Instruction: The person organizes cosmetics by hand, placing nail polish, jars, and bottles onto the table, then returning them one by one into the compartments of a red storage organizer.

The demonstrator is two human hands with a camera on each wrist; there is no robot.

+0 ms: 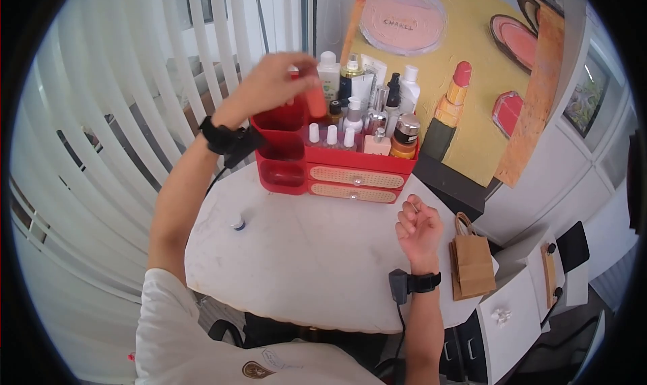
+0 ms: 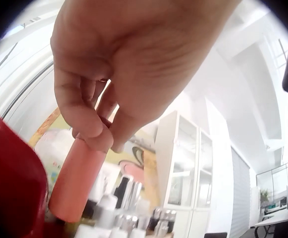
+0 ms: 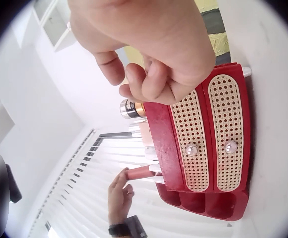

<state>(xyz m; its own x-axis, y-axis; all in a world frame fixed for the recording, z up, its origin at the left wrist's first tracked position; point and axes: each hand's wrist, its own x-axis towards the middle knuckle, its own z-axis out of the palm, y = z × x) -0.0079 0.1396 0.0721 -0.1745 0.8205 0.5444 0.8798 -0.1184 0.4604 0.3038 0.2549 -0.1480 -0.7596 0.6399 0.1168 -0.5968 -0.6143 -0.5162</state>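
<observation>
My left hand (image 1: pixel 273 85) pinches a coral-orange cylindrical bottle (image 2: pixel 77 181) by its top end between thumb and fingers. The bottle hangs over the left rear part of a red cosmetics organizer (image 1: pixel 350 158), beside its column of side compartments. In the right wrist view the same hand (image 3: pixel 118 198) shows behind the organizer with the bottle. Near the organizer's front right corner, my right hand (image 1: pixel 419 230) is held above the table with its fingers loosely curled and nothing in them. Two woven-front drawers (image 3: pixel 228 134) with round knobs face me, both pushed in.
Several bottles and jars fill the organizer's upper tray, among them white-capped nail polish bottles (image 1: pixel 331 136) and a dark-lidded jar (image 1: pixel 406 129). A small round lid-like object (image 1: pixel 237 222) lies on the white table (image 1: pixel 296 264). To the right stands a brown paper bag (image 1: pixel 472 267); a painting (image 1: pixel 465 132) leans behind.
</observation>
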